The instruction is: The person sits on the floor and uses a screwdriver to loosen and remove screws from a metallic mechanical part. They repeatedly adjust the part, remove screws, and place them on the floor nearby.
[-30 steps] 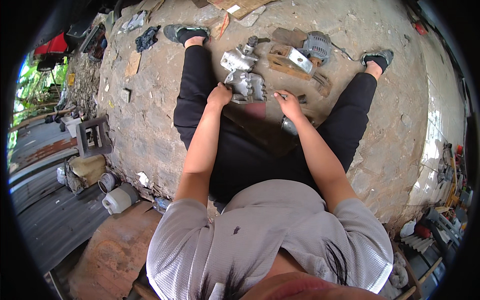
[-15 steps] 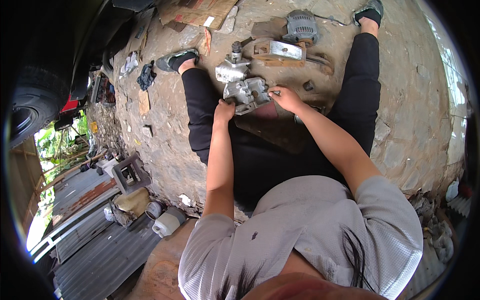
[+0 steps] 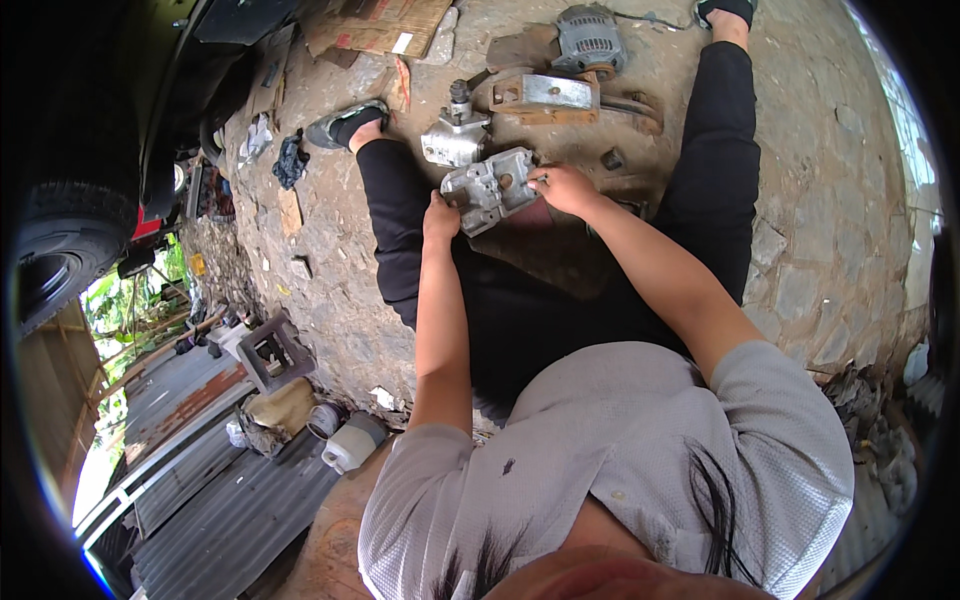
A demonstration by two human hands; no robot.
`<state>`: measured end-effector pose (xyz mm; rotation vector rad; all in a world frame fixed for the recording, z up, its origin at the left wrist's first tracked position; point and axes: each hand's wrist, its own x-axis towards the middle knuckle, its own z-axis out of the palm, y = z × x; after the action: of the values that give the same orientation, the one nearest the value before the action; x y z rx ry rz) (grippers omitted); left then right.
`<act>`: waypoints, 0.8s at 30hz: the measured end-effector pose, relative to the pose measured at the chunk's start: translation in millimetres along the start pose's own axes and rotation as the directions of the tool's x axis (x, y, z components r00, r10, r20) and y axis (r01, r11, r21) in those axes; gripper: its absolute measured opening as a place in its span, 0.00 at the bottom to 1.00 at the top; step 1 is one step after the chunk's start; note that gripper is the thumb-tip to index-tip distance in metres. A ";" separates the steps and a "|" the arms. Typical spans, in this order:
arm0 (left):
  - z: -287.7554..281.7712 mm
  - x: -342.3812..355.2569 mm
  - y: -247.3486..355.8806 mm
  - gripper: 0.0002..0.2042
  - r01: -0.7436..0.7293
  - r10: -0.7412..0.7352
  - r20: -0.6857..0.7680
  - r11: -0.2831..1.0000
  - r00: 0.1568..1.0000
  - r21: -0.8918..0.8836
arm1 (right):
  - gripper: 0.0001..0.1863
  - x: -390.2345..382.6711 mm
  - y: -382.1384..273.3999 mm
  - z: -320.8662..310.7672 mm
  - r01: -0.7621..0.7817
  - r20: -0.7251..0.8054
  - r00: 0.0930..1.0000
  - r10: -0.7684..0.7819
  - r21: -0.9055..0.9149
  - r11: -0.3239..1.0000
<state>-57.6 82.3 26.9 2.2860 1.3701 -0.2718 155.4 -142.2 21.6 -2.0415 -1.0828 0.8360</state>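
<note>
Between my spread legs I hold a silver cast-metal housing (image 3: 490, 190) with cavities and bolt lugs on its upturned face. My left hand (image 3: 441, 216) grips its left end, fingers partly hidden beneath it. At the right end my right hand (image 3: 563, 189) pinches the edge with thumb and fingers. Just beyond the housing stands another silver metal part (image 3: 456, 140) with a dark upright fitting on top. A brown, dark-stained piece (image 3: 540, 250) lies under the housing, close to my lap; its kind is unclear.
Farther out are a rusty metal block (image 3: 545, 97) and a grey finned motor-like unit (image 3: 590, 42). Flattened cardboard (image 3: 380, 25) lies at the far left. A vehicle tyre (image 3: 75, 240) is on the left, with a white jug (image 3: 353, 442) and corrugated sheets (image 3: 240, 520) nearer me.
The housing has tilted in my hands, so more of its upper face shows. Both hands have stayed on its ends. The whole view has shifted slightly.
</note>
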 end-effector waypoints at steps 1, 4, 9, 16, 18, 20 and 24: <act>-1.1 -1.3 0.5 0.23 0.014 -0.014 0.002 1.000 1.000 -0.003 | 0.17 -2.0 -3.9 -1.5 -0.010 0.011 1.000 0.011 -0.024 1.000; -4.2 -5.4 3.0 0.22 0.006 -0.006 -0.016 1.000 1.000 -0.021 | 0.16 -6.3 -9.8 -3.2 0.003 -0.010 1.000 -0.003 -0.041 0.999; -4.5 -9.2 3.3 0.22 0.000 -0.001 -0.029 0.999 1.000 -0.035 | 0.14 -8.8 -8.7 -3.2 -0.056 0.098 0.993 0.069 -0.126 0.990; -3.2 -4.9 -1.8 0.22 0.024 -0.024 0.009 0.999 1.000 -0.042 | 0.13 -7.7 5.1 7.7 0.118 -0.121 0.984 -0.128 -0.086 0.989; -0.8 -3.8 -8.3 0.22 0.030 -0.030 0.004 0.999 1.000 -0.032 | 0.13 -6.9 8.0 10.9 0.031 -0.020 0.999 -0.033 -0.074 0.997; -1.6 -3.8 -5.6 0.22 0.028 -0.028 -0.003 0.999 1.000 -0.032 | 0.13 -7.1 6.7 13.6 0.132 -0.169 0.976 -0.135 -0.030 0.991; -6.1 -7.3 6.3 0.22 0.027 -0.027 -0.004 0.999 1.000 -0.036 | 0.15 -9.3 7.3 7.7 0.122 -0.104 0.986 -0.127 -0.052 0.991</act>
<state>-56.0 77.0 36.8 2.2415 1.3979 -0.2495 148.4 -151.4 13.5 -2.0087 -1.1654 0.6370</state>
